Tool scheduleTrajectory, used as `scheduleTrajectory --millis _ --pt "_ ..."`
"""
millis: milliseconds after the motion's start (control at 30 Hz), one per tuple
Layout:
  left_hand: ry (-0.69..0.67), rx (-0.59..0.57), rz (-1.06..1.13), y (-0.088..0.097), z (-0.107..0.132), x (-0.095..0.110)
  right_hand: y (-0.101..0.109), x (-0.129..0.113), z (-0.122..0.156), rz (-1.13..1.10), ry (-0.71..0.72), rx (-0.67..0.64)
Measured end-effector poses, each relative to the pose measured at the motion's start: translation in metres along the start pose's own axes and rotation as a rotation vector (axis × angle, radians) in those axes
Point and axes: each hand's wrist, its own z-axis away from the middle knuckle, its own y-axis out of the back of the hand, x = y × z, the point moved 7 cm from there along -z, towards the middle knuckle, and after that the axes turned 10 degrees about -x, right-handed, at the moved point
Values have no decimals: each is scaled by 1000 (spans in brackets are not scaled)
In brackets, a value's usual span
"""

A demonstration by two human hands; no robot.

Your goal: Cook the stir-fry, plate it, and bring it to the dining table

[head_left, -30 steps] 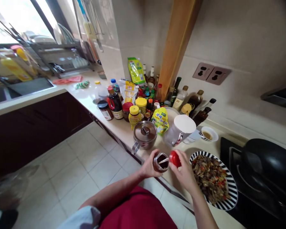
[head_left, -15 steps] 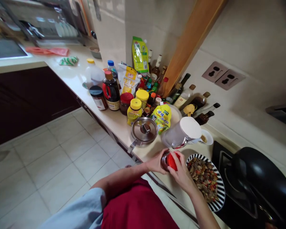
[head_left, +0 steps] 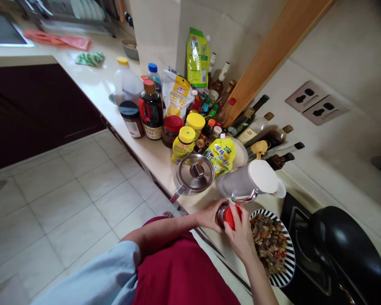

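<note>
A dark glass jar lies tilted between my hands, over the counter's front edge. My left hand is wrapped round the jar's body. Fingers of my right hand grip its red lid, which sits on the jar. Just right of my right hand stands a black-and-white striped plate of chopped, cooked food with red bits. Beyond the jar are a lidded steel pot and a clear pitcher with a white lid.
Seasoning jars, bottles and pouches crowd the counter, among them a yellow pouch and a dark sauce bottle. A black wok sits on the stove at right. Farther left lie pink gloves and a green-striped cloth.
My view has shifted slightly. Both hands stay on the jar and its lid; my right hand's fingers have turned a little on the lid.
</note>
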Motion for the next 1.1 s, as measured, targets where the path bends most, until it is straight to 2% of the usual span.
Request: scheduleTrajectory --millis 167,333,600,733,967,1100 --pt "10 -11 -3 -1 0 0 7 9 4 -91 -74 83" --pt "-22 17 -13 -4 2 -5 -4 -3 2 51 45 22" --pt "-47 44 -33 -3 1 -4 -4 -4 -8 109 72 -15" --pt "-99 69 -32 0 1 2 -5 -4 -9 168 106 29" --pt "-116 105 -33 -1 4 5 -9 -7 -8 235 -77 161" --pt "-45 73 -27 -5 5 1 -7 -13 -6 272 -188 238"
